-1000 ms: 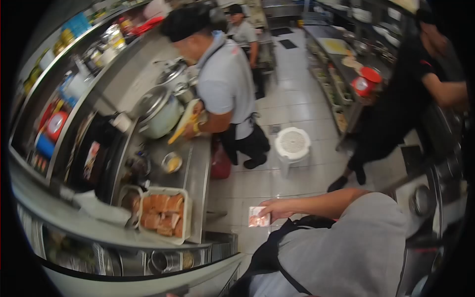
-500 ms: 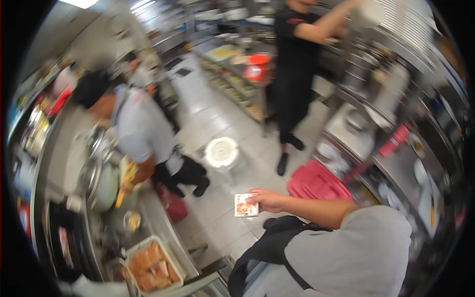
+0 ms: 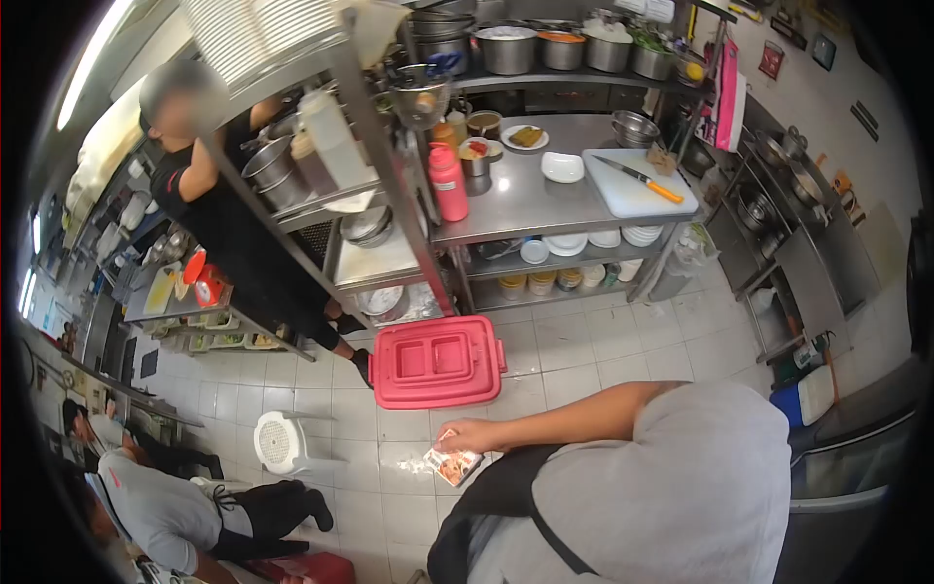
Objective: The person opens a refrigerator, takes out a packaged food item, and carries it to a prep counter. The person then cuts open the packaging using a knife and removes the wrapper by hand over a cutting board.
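My right hand [image 3: 470,435] is closed around one edge of a small flat printed pack [image 3: 454,470], white with reddish-orange pictures. The exact kind of pack cannot be made out. My right arm reaches across the front of my dark apron [image 3: 486,521], low over the tiled floor. Just beyond the hand sits a red plastic bin with a lid [image 3: 435,362] on the floor. My left hand is outside the view.
A steel table [image 3: 520,200] holds a white cutting board [image 3: 632,200], an orange-handled knife [image 3: 642,180] and a pink bottle [image 3: 448,183]. A white stool [image 3: 277,445] stands on the floor. One co-worker [image 3: 248,224] is behind the shelf rack; others work at lower left.
My view has swung right, bringing the steel table and pot shelf into sight. The pack stays in my right hand, now tilted and lower. The co-workers appear farther left.
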The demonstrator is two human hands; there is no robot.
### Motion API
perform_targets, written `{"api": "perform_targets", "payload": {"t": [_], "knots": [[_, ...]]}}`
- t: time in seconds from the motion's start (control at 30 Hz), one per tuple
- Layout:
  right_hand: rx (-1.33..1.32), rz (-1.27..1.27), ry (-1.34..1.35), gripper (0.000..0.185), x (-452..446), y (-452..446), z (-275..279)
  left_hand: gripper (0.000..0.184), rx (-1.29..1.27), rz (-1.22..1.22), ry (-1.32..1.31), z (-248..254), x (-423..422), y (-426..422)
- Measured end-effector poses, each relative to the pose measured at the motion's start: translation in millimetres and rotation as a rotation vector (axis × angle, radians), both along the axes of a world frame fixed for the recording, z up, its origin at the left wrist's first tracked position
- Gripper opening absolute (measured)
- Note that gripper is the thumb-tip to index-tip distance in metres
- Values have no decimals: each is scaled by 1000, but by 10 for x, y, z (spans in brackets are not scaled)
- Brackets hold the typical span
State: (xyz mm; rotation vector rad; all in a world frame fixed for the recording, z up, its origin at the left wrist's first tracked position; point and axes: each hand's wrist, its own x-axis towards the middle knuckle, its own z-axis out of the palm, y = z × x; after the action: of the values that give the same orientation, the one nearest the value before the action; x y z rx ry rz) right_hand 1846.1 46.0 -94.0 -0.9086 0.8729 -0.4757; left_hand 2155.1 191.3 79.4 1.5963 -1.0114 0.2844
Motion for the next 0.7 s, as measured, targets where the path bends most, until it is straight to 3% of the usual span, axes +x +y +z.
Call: {"api": "perform_targets", "payload": {"t": [0.03,0.07,0.1,0.13,0.23,0.27,0.3,0.33,0.4,0.43,0.5,0.6,0.7], "knots": [[-44,-54,-4,37,-154,21,27,31,114,-129,46,-125,-185,-230],[-93,-123,-5,37,-349,28,57,34,138,-456,227,-403,-305,-507],[-137,-197,-1,38,-597,51,89,48,282,-626,284,-791,-474,-761],[-175,-264,8,39,-844,97,110,49,446,-780,289,-773,-1018,-983],[-237,-473,55,37,-1685,325,205,64,911,-1291,818,-834,-2572,-1390],[-248,-515,115,35,-2006,425,188,67,1046,-1416,956,-1000,-3049,-1449],[-258,-551,180,33,-2347,554,168,69,1000,-1497,1015,-1353,-3547,-1458],[-248,-614,213,33,-2680,692,168,67,1199,-1559,975,-1302,-4020,-1461],[-223,-696,268,34,-3355,965,96,47,1317,-1544,1301,-1502,-4831,-1392],[-205,-711,293,34,-3696,1086,40,43,1364,-1545,1325,-1617,-5126,-1371],[31,-711,392,37,-4284,1258,373,37,1451,-1539,1380,-1831,-5585,-1394],[-23,-702,644,45,-5015,1298,231,31,1386,-1499,1358,-2029,-5981,-1562],[-258,-713,872,57,-5633,1115,-242,28,1284,-1390,1397,-2223,-6161,-1849]]}}
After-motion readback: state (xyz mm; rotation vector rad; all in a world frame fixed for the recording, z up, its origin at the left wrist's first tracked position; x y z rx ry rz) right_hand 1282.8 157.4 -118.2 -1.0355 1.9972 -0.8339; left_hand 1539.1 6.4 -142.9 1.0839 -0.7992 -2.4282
